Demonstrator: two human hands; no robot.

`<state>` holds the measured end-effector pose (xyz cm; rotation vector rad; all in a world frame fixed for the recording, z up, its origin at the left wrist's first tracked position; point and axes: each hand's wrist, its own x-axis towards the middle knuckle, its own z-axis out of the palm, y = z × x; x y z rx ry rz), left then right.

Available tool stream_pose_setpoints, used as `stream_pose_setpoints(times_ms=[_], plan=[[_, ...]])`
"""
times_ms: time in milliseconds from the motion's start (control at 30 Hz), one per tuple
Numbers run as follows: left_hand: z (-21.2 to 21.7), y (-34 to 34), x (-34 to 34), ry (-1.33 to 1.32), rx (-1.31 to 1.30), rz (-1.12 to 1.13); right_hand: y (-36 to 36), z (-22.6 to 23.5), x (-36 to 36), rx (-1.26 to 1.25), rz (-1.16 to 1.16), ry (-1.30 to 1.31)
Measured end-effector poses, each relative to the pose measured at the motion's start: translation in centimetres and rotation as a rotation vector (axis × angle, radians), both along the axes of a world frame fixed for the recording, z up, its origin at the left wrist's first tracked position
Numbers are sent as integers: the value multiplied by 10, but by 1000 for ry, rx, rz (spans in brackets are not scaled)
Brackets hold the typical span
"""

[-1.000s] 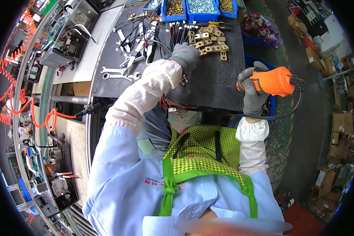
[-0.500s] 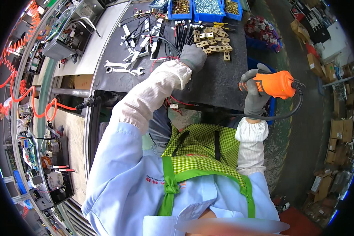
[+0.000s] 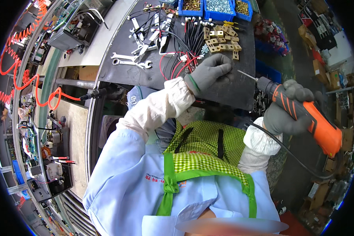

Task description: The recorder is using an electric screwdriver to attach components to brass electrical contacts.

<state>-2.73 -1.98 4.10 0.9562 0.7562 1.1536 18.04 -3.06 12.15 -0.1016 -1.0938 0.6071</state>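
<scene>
My right hand (image 3: 289,112), in a grey glove, grips an orange and black electric screwdriver (image 3: 290,103). Its long thin bit (image 3: 247,74) points left across the dark bench mat, towards my left hand (image 3: 213,72). That hand, also gloved, hovers over the mat with thumb and fingers pinched together; whatever they hold is too small or hidden to make out. Just beyond it are a little heap of silvery screws (image 3: 204,49), a bundle of black cables (image 3: 193,35) with red wires, and a pile of brass-coloured slotted blocks (image 3: 223,39).
Blue bins (image 3: 219,10) of small fasteners line the far edge. Spanners (image 3: 130,61) and bent metal strips (image 3: 155,33) lie on the left of the mat. A black cord (image 3: 289,151) trails from the screwdriver. An orange coiled hose (image 3: 36,90) hangs at the left; cartons (image 3: 319,69) stand at the right.
My left hand has drawn back from the cables and blocks, uncovering the silvery screws. My right hand has swung the screwdriver round, so its bit now points at my left hand.
</scene>
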Motion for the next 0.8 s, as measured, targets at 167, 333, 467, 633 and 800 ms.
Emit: stream_pose_setpoints(times_ms=[167,333,467,633,800], plan=[[-19,-28,28,-662,-383,-38,-6,1,10,121,176,-126],[-23,-33,47,-1153,-507,-161,-11,-3,10,108,147,-129],[-22,-34,55,-1152,-515,-84,-16,0,11,119,149,-181],[-25,-30,60,-1157,-544,-100,-19,4,7,139,62,-187],[-22,-25,63,-1125,-553,-138,-17,3,12,125,26,-208]])
